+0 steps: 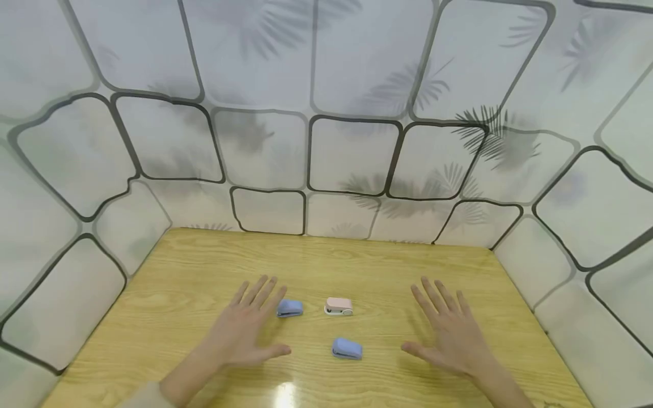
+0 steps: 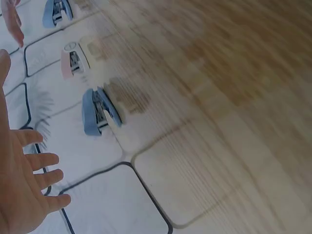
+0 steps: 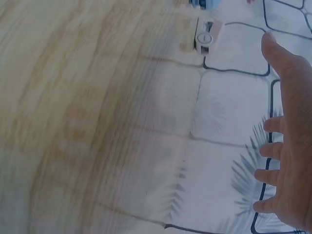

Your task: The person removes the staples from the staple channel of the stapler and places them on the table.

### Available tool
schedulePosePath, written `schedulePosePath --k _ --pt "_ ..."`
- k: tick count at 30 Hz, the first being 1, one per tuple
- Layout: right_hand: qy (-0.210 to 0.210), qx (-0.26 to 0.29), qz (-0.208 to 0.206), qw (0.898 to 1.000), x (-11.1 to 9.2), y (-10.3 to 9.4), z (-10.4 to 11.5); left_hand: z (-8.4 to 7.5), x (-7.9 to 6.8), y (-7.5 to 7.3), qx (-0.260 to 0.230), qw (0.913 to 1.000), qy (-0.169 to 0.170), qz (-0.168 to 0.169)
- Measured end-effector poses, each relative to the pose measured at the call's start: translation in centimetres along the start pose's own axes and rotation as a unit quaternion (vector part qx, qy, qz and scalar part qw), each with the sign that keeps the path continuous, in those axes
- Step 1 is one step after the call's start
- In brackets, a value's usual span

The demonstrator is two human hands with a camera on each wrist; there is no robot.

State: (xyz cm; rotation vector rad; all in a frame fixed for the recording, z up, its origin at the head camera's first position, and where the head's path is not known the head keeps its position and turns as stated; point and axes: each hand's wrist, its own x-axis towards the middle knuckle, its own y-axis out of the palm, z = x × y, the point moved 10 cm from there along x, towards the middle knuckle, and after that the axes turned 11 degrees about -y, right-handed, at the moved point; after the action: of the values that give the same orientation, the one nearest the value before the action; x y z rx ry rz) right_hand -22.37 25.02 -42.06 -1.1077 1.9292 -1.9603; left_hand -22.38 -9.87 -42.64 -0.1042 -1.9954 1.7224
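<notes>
Left hand (image 1: 242,331) and right hand (image 1: 453,335) spread empty; between the surface's (image 1: 408,263) side edges, three staplers (image 1: 338,306) (image 1: 289,308) (image 1: 347,349) look light, stiff, pinchable midbody.

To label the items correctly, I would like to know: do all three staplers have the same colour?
No, the near stapler and the left stapler are blue, but the third stapler has a pink top.

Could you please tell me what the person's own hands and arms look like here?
The bare five-fingered left hand shows no glove, ring or marking; a pale fabric sleeve covers the forearm behind its wrist. The bare five-fingered right hand likewise shows no glove, ring or marking, and no sleeve is visible on its forearm. I see no cables on either arm.
</notes>
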Motion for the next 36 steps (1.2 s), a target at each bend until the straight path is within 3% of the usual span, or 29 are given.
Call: schedulePosePath --k 10,24,32,36 --pt "-0.041 0.007 0.023 0.999 1.6 1.6 3.7 -4.2 1.3 1.2 0.003 0.9977 0.066 0.016" --pt "-0.107 0.017 0.080 0.991 3.3 4.4 8.0 -8.5 2.5 4.3 0.009 0.9873 0.116 0.108" --pt "-0.159 0.017 0.097 0.982 3.8 5.3 9.9 -11.0 2.3 5.5 0.047 0.9786 0.163 0.117" --pt "-0.171 0.012 0.107 0.979 4.1 5.5 10.4 -11.7 1.9 6.0 0.091 0.9747 0.179 0.099"
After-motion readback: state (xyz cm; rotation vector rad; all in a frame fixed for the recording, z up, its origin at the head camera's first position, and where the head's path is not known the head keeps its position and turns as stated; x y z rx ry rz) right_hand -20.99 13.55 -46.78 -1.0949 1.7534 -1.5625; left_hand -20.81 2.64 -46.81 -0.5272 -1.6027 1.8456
